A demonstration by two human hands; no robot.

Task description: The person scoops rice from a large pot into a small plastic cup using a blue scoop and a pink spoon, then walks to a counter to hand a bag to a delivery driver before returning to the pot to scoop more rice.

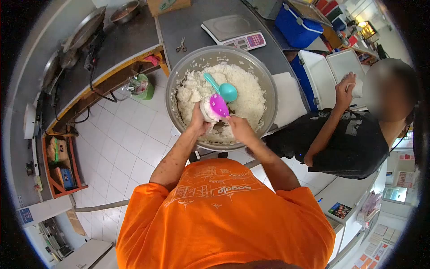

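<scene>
A large metal pot of cooked white rice stands before me. Over its near side, my left hand is closed around a small plastic bag with white rice in it. My right hand grips the handle of a purple rice paddle, whose head lies against the bag's top; some rice grains cling to it. On the rice, just beyond the paddle, rests a teal ladle. My fingertips on the bag's far side are partly hidden.
Behind the pot are a digital scale and scissors. To the right, a co-worker holds something white over an open blue cooler. A green bin stands on the floor at left.
</scene>
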